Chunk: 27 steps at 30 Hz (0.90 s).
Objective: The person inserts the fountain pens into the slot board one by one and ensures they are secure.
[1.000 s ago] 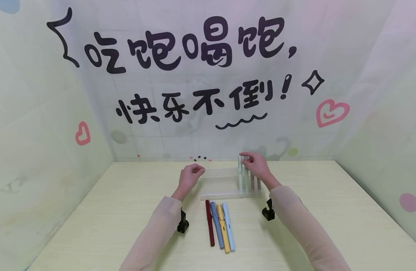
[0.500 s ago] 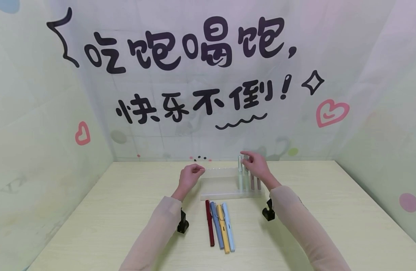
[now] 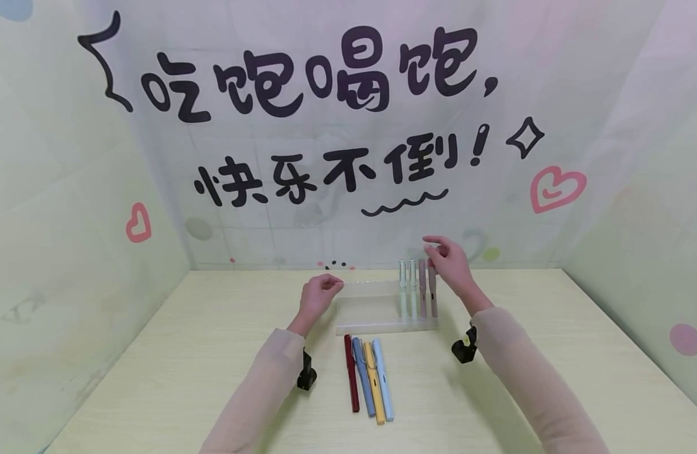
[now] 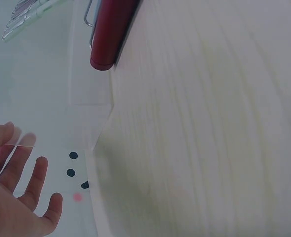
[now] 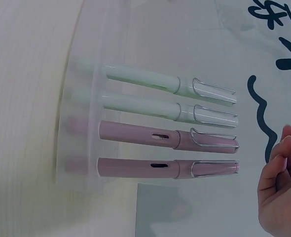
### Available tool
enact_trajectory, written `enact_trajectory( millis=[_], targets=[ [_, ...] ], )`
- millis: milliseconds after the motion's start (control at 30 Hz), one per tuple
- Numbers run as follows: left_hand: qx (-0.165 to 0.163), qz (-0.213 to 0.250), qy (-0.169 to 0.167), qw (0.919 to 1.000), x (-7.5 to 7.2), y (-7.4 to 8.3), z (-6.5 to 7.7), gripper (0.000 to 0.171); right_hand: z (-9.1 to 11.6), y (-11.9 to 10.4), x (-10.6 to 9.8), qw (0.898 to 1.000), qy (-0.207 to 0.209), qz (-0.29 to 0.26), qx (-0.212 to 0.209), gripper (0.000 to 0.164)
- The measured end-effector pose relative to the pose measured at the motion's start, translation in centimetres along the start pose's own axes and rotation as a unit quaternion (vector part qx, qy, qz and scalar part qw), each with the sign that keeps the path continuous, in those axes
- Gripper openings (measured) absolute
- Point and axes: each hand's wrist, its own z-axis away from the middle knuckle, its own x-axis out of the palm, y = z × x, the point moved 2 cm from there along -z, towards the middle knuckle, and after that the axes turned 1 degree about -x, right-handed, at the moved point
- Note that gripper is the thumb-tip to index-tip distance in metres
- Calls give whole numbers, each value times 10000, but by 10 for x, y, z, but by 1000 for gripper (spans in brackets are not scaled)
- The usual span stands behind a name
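A clear pen stand is upright at the back of the table. In its right end stand two pale green pens and two mauve pens, clips up. My left hand pinches the upper left corner of the stand; in the left wrist view the thumb and a finger of that hand meet on the clear sheet. Above and to the right of the mauve pens, my right hand hovers with loosely bent fingers and holds nothing. The right wrist view shows a gap between this hand and the pen tops.
In front of the stand lie a dark red pen, a blue pen, a yellow pen and a light blue pen, side by side. A printed cloth wall rises behind the table.
My right hand has let go of the left pale green pen and moved up and right, uncovering the pens in the stand. The left hand keeps its place.
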Motion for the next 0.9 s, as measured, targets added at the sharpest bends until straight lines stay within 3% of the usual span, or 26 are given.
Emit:
enact_trajectory(
  millis=[233,400,733,900],
  targets=[
    [-29,13,3,10000,0,-1,0,16,11,9,5,9994,-276,-122,193,24],
    [-3,19,-5,10000,-1,0,0,16,25,15,15,9968,-762,-71,236,26],
    [-21,-21,5,10000,-1,3,1,16,52,21,37,9876,-1548,39,250,19],
    [-55,-5,5,10000,-1,3,2,16,65,28,48,9777,-2082,3,274,23]
  ],
)
